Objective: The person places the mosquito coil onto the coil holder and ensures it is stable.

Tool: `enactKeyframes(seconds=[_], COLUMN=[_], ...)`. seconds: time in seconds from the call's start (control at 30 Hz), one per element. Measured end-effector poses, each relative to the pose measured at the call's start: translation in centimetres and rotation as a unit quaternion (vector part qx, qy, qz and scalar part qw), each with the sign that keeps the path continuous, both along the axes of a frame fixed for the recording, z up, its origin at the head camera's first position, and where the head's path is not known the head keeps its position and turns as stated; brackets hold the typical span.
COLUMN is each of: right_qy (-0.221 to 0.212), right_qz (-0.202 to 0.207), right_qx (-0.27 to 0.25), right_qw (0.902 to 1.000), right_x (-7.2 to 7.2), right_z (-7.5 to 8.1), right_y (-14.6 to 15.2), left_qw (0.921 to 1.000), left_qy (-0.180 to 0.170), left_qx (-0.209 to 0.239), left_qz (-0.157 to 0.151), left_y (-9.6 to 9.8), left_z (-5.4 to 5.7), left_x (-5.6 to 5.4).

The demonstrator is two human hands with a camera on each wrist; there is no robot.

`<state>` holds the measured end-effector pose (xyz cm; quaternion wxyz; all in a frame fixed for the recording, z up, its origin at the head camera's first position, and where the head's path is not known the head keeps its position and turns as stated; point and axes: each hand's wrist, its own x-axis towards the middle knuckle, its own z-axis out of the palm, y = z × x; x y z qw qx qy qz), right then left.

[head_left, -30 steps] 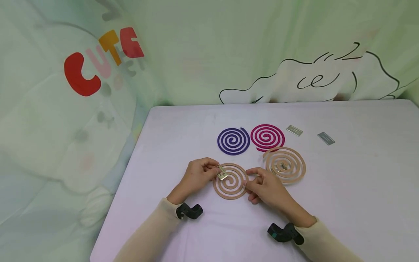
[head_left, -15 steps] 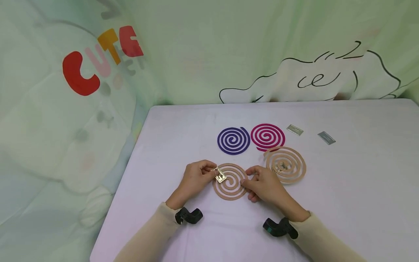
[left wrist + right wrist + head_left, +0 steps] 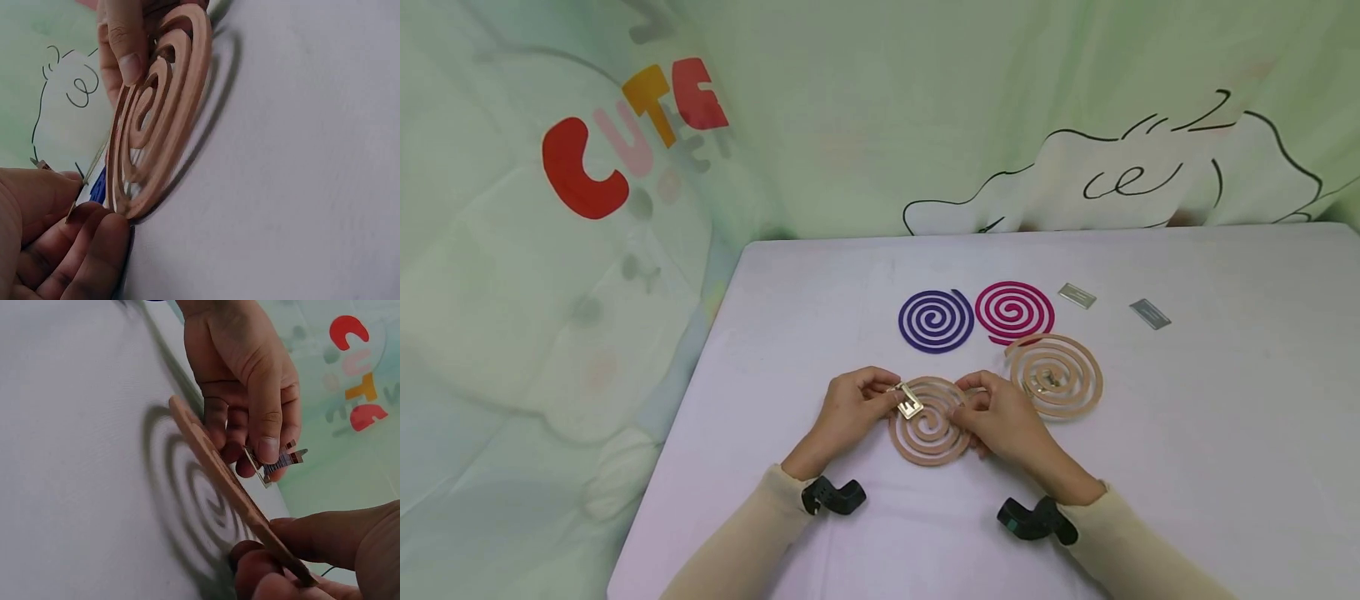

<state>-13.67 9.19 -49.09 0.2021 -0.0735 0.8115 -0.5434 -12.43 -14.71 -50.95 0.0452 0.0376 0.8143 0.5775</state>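
Observation:
My left hand [image 3: 850, 408] pinches a small gold-coloured metal mosquito coil stand [image 3: 912, 403] with cut-out slots, between thumb and fingers. A tan mosquito coil [image 3: 929, 460] is in my right hand [image 3: 1009, 418], its right edge pinched between thumb and fingers. In the right wrist view the coil [image 3: 215, 465] appears edge-on and tilted, raised off the table with its spiral shadow beneath. The stand overlaps the coil's upper left in the head view. Left-hand fingertips [image 3: 109, 234] lie right at the coil's edge in the left wrist view.
Behind the hands lie a purple coil [image 3: 933, 318] and a pink coil [image 3: 1012, 309]. A second tan coil [image 3: 1098, 380], with a metal stand at its centre, overlaps the pink one's front edge. Two flat metal plates, one pale [image 3: 1077, 296] and one grey [image 3: 1150, 314], lie at the back right.
My right hand has closed in on the coil's edge and now lifts it, tilting it slightly toward me. The left hand has turned the metal stand a little and stays near the coil's left side.

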Motion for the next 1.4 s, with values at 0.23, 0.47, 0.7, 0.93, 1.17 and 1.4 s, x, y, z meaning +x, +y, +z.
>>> enactKeyframes(seconds=[0.23, 0.47, 0.7, 0.93, 1.17, 1.4], right_qy=[-0.005, -0.056, -0.081, -0.077, -0.076, -0.071], right_qz=[0.033, 0.024, 0.028, 0.030, 0.029, 0.036], right_qx=[-0.010, -0.092, -0.178, -0.213, -0.224, -0.224], right_qw=[0.9994, 0.9939, 0.9802, 0.9734, 0.9712, 0.9713], right_x=[-0.4, -0.4, -0.6, -0.9, -1.1, -1.2], right_z=[-0.3, -0.2, -0.6, -0.6, -0.4, -0.7], right_y=[-0.1, 0.8, 1.3, 1.2, 0.8, 0.8], left_qw=[0.9997, 0.9863, 0.9831, 0.9817, 0.9823, 0.9825], left_qy=[-0.014, -0.072, -0.133, -0.151, -0.134, -0.131], left_qx=[0.020, 0.123, 0.118, 0.096, 0.052, 0.047], left_qz=[-0.008, 0.083, 0.043, -0.064, -0.121, -0.123], left_y=[0.4, -1.2, -1.6, -0.5, 0.6, 1.2], left_z=[-0.2, -0.2, -0.4, -0.4, -0.3, -0.3], left_x=[-0.3, -1.5, -2.0, -2.2, -2.1, -2.1])
